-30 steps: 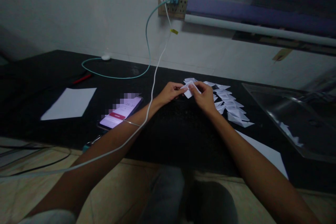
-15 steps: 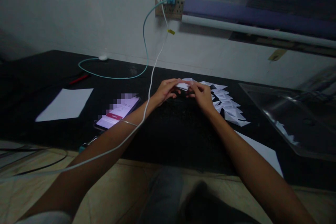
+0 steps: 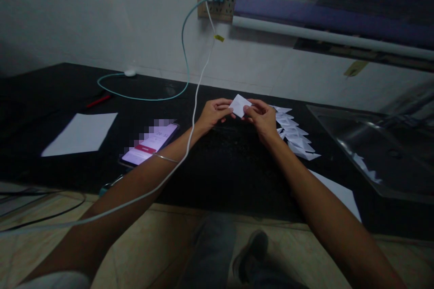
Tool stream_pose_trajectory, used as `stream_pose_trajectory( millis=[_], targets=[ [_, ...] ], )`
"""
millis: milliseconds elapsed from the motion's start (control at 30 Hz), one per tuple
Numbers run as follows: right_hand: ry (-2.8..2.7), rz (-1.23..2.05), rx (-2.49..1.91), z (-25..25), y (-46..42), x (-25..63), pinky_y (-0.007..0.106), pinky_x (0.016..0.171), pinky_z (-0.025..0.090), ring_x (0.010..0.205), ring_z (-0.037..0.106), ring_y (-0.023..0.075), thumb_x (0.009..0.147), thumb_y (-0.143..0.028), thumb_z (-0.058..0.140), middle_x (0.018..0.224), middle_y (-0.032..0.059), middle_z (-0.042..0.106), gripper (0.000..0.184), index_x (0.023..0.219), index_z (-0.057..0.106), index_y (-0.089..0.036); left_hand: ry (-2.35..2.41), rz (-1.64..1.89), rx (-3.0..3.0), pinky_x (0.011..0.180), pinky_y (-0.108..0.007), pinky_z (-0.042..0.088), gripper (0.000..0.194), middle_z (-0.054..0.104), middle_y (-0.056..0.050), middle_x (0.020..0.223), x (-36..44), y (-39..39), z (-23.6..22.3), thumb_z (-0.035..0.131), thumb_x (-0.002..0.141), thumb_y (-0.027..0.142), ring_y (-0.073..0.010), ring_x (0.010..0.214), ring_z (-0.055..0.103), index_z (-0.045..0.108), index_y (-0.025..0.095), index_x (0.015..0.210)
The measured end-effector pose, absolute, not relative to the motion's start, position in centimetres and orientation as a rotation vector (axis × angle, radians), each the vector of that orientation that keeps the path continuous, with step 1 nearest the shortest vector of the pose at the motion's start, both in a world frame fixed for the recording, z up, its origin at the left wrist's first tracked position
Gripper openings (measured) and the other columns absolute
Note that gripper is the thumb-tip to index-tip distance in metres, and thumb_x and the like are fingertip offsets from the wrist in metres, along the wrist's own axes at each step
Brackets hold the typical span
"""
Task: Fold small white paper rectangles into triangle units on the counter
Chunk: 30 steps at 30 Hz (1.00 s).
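Between my two hands is a small folded piece of white paper, shaped like a diamond and held up above the black countertop. My left hand pinches its left corner between thumb and fingers. On the right side, the thumb of my right hand presses on its lower right face, with the fingers behind it. Just right of my right hand lies a row of folded white paper pieces, pointed and overlapping. My right hand hides part of that row.
White paper sheets lie at the left and under my right forearm. A lit phone sits by my left forearm, crossed by a white cable. A metal sink is at the right; a teal cable loops behind.
The folded paper has turned from nearly edge-on to showing its flat diamond face. My right thumb now presses on its front. The view has shifted slightly.
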State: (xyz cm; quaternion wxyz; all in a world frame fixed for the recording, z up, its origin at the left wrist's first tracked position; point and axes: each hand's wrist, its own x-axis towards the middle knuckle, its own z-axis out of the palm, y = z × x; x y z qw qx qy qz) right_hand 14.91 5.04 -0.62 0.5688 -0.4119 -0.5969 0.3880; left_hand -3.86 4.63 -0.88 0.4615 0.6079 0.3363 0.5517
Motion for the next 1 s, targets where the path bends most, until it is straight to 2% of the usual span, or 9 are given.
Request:
stream_pose_trajectory(
  millis=[167, 333, 433, 533, 633, 733, 833, 1000],
  targets=[
    [-1.466, 0.936, -0.948, -0.5, 5.0, 15.2, 0.041, 0.068, 0.067, 0.074, 0.069, 0.0194, 0.071, -0.041, 0.084, 0.086, 0.0028, 0.074, 0.043, 0.11, 0.077, -0.025, 0.833, 1.412, 1.563, 0.051, -0.024, 0.041, 0.036, 0.078, -0.01, 0.078, -4.2, 5.0, -1.1, 0.078, 0.08, 0.03, -0.0151, 0.064, 0.069, 0.079, 0.011, 0.111],
    [-1.443, 1.003, -0.95, -0.4, 4.9, 15.5, 0.041, 0.072, 0.067, 0.085, 0.073, 0.021, 0.073, -0.04, 0.083, 0.101, 0.0052, 0.078, 0.033, 0.103, 0.082, -0.027, 0.84, 1.433, 1.568, 0.053, -0.026, 0.041, 0.024, 0.078, -0.011, 0.078, -4.4, 4.5, -0.8, 0.077, 0.082, 0.03, -0.0147, 0.065, 0.068, 0.083, 0.014, 0.1],
    [-1.404, 1.041, -0.939, -0.2, 4.7, 15.4, 0.041, 0.073, 0.067, 0.086, 0.073, 0.0212, 0.071, -0.036, 0.085, 0.102, 0.005, 0.079, 0.028, 0.097, 0.083, -0.027, 0.846, 1.425, 1.543, 0.052, -0.025, 0.041, 0.021, 0.077, -0.009, 0.075, -4.4, 4.4, -0.6, 0.077, 0.08, 0.029, -0.0147, 0.065, 0.067, 0.083, 0.014, 0.095],
    [-1.374, 1.043, -0.916, -0.1, 4.6, 15.3, 0.041, 0.071, 0.067, 0.081, 0.073, 0.0203, 0.07, -0.035, 0.085, 0.096, 0.0042, 0.079, 0.027, 0.095, 0.084, -0.026, 0.777, 1.424, 1.466, 0.052, -0.024, 0.041, 0.029, 0.077, -0.01, 0.083, -4.5, 4.6, -0.6, 0.075, 0.082, 0.034, -0.0156, 0.07, 0.07, 0.081, 0.013, 0.102],
    [-1.386, 0.991, -0.909, 0.0, 4.6, 15.2, 0.042, 0.071, 0.067, 0.081, 0.073, 0.0208, 0.072, -0.035, 0.082, 0.097, 0.0046, 0.08, 0.025, 0.096, 0.084, -0.027, 0.677, 1.343, 1.36, 0.051, -0.023, 0.043, 0.049, 0.078, -0.013, 0.095, -4.6, 5.0, -0.7, 0.06, 0.093, 0.054, -0.0179, 0.078, 0.074, 0.075, 0.014, 0.116],
    [-1.44, 0.943, -0.895, -0.1, 4.6, 15.2, 0.044, 0.075, 0.067, 0.084, 0.075, 0.0223, 0.074, -0.034, 0.081, 0.099, 0.004, 0.081, 0.021, 0.094, 0.084, -0.028, 0.716, 1.205, 1.306, 0.05, -0.023, 0.044, 0.067, 0.077, -0.015, 0.089, -4.5, 5.4, -1.0, 0.049, 0.093, 0.073, -0.0198, 0.078, 0.074, 0.074, 0.014, 0.111],
    [-1.521, 0.865, -0.871, -0.1, 4.6, 15.2, 0.048, 0.085, 0.064, 0.085, 0.076, 0.023, 0.074, -0.028, 0.079, 0.093, 0.0023, 0.082, 0.016, 0.089, 0.085, -0.03, 0.719, 1.074, 1.346, 0.048, -0.024, 0.043, 0.067, 0.075, -0.016, 0.085, -4.2, 5.6, -1.5, 0.052, 0.091, 0.076, -0.0198, 0.074, 0.074, 0.074, 0.014, 0.105],
    [-1.587, 0.781, -0.844, 0.2, 4.5, 15.1, 0.051, 0.104, 0.056, 0.105, 0.076, 0.0252, 0.075, -0.02, 0.072, 0.098, -0.0005, 0.083, 0.019, 0.083, 0.084, -0.032, 0.691, 0.977, 1.439, 0.049, -0.025, 0.044, 0.059, 0.072, -0.013, 0.078, -3.7, 5.4, -1.9, 0.061, 0.09, 0.071, -0.0149, 0.061, 0.068, 0.072, 0.014, 0.102]
  ],
)
